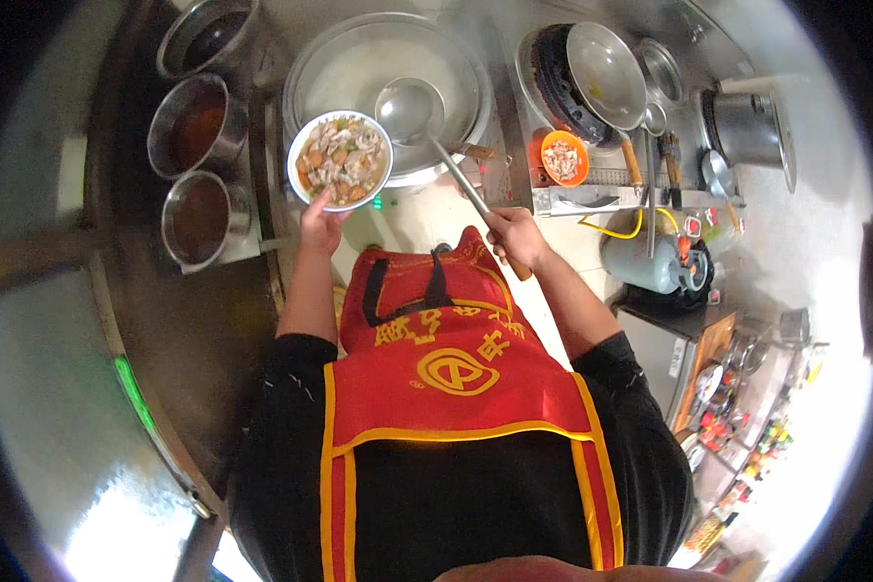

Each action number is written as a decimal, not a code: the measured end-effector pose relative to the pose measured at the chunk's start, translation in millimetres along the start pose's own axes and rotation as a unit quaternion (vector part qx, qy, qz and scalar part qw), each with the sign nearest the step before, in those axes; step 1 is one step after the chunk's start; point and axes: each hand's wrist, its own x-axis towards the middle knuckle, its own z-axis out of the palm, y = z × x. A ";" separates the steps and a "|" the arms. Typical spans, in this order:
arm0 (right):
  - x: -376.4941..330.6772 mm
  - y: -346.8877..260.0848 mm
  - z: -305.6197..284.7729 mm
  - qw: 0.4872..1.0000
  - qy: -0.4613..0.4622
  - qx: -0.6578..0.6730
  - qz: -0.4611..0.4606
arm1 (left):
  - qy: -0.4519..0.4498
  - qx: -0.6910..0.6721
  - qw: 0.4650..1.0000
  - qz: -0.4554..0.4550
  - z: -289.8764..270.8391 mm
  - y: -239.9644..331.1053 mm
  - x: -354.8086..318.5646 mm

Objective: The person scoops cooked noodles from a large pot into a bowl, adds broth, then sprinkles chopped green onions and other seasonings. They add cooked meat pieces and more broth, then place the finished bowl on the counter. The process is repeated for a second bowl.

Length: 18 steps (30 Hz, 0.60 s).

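My left hand (322, 225) is closed on the near rim of a white bowl (386, 177), which is filled with sliced meat and pieces in broth (343, 163). The bowl is held over the near left edge of a big round metal pot (310, 73) with pale, cloudy liquid in it. My right hand (516, 239) is wrapped round the wooden-ended handle of a metal ladle (409, 109). The ladle's round head hangs over the pot, just right of and beyond the bowl.
Three metal pots (196, 126) of dark contents stand at the left. On the right are a wok (606, 73) on a stove, an orange bowl (582, 165) of meat slices and a tall pot (755, 131). A gas cylinder (640, 264) with a yellow hose stands below them.
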 end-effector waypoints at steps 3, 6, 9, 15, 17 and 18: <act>35.9 2.7 -0.6 0.999 -0.030 -0.009 -0.026 | 0.009 0.015 1.000 -0.014 -2.0 3.3 0.6; 64.2 0.5 -4.3 0.999 -0.043 0.001 -0.013 | 0.008 0.024 1.000 0.000 -0.9 3.7 -0.2; 81.9 -2.5 -12.1 0.998 -0.060 0.001 0.016 | 0.003 0.025 1.000 -0.008 0.4 3.0 -1.0; 97.5 -6.9 -23.5 0.995 -0.083 0.007 0.054 | -0.024 0.019 0.999 -0.015 -4.2 2.9 -0.7; 99.8 -7.8 -23.3 0.994 -0.084 0.016 0.061 | -0.020 0.020 0.999 -0.014 -5.6 3.1 -0.6; 100.5 -8.0 -23.2 0.994 -0.088 0.022 0.063 | 0.004 0.028 0.999 -0.021 -6.0 3.1 -0.8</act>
